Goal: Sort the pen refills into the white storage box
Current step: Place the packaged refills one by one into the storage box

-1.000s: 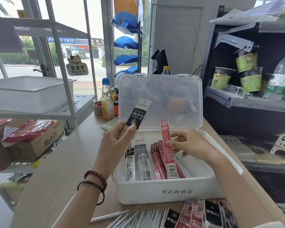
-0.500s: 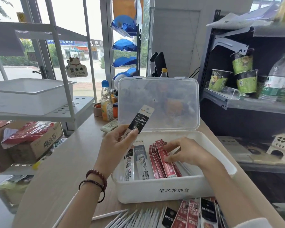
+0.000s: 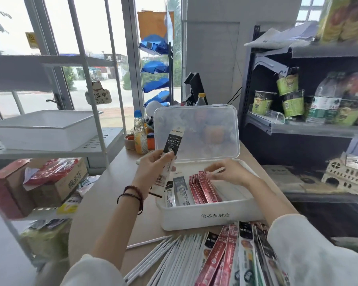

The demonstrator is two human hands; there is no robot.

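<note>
red pack (image 3: 205, 185) now down in box (image 3: 194, 220); black pack (image 3: 174, 141) aloft, refills (image 3: 174, 252) nearby

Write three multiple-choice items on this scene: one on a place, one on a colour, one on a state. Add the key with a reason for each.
1. Where do the red refill packs stand?
A. on the floor
B. in the white storage box
C. on a chair

2. What colour is the top of the pack that the left hand holds?
A. green
B. blue
C. black

3. How is the box's lid?
A. open, standing up
B. shut
C. taken off

Key:
1 B: the red packs stand in a row inside the box.
2 C: its upper part is black with white print.
3 A: the clear lid stands upright along the box's far edge.
</note>
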